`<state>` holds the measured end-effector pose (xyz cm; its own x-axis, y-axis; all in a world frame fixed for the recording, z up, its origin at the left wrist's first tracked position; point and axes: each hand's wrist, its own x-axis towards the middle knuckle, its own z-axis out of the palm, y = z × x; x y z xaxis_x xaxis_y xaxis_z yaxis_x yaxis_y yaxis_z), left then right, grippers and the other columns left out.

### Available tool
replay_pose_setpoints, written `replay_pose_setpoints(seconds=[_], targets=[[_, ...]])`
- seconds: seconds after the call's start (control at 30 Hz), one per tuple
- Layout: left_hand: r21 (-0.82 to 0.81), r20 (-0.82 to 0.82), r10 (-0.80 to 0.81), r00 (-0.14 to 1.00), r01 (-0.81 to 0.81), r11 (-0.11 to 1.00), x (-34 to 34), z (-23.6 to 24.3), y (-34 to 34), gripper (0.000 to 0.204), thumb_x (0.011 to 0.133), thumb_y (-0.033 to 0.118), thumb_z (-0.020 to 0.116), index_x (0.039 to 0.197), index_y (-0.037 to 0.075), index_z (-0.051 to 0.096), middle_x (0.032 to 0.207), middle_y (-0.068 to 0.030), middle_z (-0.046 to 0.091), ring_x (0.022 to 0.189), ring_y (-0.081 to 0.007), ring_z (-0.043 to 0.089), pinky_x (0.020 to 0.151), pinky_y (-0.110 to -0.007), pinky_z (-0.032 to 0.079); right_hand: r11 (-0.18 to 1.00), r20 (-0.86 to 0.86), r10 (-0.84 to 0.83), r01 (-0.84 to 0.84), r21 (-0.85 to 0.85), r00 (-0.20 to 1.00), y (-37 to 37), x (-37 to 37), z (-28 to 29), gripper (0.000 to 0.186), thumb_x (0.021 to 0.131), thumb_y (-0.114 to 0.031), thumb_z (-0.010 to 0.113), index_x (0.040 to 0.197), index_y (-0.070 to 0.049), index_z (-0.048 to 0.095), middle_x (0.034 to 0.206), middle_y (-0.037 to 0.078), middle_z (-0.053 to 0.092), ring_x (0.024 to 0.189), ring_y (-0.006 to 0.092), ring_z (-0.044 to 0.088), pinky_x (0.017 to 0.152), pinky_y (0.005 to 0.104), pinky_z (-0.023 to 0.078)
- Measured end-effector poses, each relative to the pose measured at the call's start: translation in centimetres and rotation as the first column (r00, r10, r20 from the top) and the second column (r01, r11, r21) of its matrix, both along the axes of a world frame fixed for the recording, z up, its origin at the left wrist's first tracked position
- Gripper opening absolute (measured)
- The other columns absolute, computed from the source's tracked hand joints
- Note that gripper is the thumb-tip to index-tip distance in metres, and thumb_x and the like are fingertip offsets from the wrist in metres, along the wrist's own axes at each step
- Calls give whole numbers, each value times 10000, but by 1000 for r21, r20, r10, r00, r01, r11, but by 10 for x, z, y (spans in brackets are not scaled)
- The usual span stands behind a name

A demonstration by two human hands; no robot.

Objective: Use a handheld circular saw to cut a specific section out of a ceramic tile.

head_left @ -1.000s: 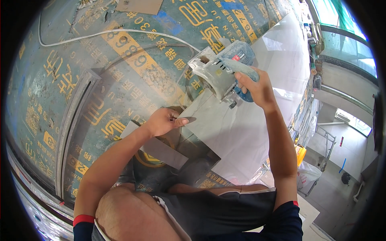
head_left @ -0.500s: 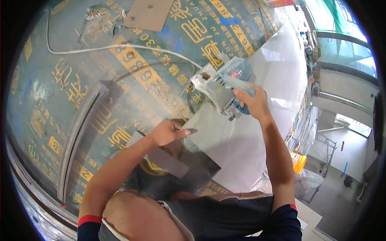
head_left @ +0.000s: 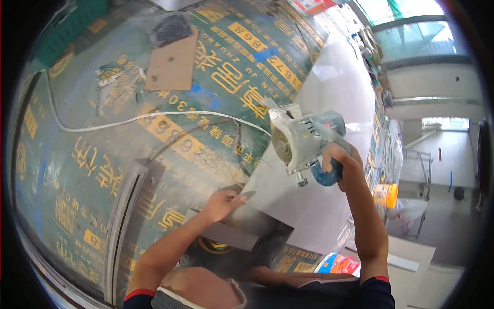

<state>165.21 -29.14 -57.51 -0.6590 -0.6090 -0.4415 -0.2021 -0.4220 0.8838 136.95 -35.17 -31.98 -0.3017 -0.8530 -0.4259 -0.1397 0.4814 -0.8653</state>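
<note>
My right hand [head_left: 343,160] is wrapped round the handle of a blue handheld tile cutter [head_left: 311,135] with a dusty metal guard. The cutter is tilted, and the round blade hub on its side faces left. Under it lies a large pale tile [head_left: 301,206] with a glossy surface. My left hand [head_left: 222,206] is closed at the tile's left corner, thumb along the edge and fingers curled; their tips are partly hidden. A narrow grey offcut strip [head_left: 231,236] and a dark piece [head_left: 272,230] lie just below that hand.
A pale cable [head_left: 134,118] snakes across the green printed floor covering [head_left: 103,180]. A long metal rail [head_left: 123,232] lies at left. Farther off are a brown board [head_left: 172,64] and a green crate [head_left: 67,31]. A yellow bucket [head_left: 386,195] stands at right.
The tile cutter has tilted and now shows its hub side; in the picture it sits lower and farther right. The whole view has shifted. My left hand stays at the tile corner.
</note>
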Motion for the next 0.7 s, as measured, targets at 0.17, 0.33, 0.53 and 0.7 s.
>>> replay_pose_setpoints(seconds=[0.17, 0.33, 0.53, 0.7], targets=[[-102, 124, 65, 990, -52, 993, -4, 31, 18, 417, 994, 344, 649, 766, -2, 610, 683, -40, 521, 666, -108, 451, 608, -308, 405, 984, 166, -178, 173, 46, 970, 35, 25, 13, 231, 887, -179, 602, 998, 11, 533, 697, 48, 471, 570, 130, 454, 574, 295, 435], [49, -226, 14, 974, -3, 999, -51, 35, 66, 409, 1033, 317, 585, 778, -2, 571, 718, -33, 541, 692, -104, 476, 632, -305, 420, 916, 194, -379, 397, -62, 905, 80, 41, -26, 216, 837, -95, 562, 1021, 11, 525, 706, 33, 493, 556, 121, 451, 558, 294, 419], [-191, -292, 71, 954, -132, 973, -59, 53, 49, 339, 1021, 290, 559, 820, 18, 581, 754, -118, 553, 701, -268, 537, 649, -379, 438, 830, 239, -514, 548, -105, 824, 110, 62, -55, 205, 855, -168, 550, 996, -21, 535, 703, 8, 449, 551, 107, 448, 551, 281, 412], [-177, -336, 55, 940, -120, 977, -48, 52, 31, 244, 966, 204, 617, 818, 16, 570, 775, -156, 545, 729, -352, 555, 653, -424, 448, 797, 282, -556, 597, -86, 782, 117, 68, -72, 184, 904, -128, 576, 768, -11, 533, 723, 24, 498, 584, 138, 465, 579, 297, 415]])
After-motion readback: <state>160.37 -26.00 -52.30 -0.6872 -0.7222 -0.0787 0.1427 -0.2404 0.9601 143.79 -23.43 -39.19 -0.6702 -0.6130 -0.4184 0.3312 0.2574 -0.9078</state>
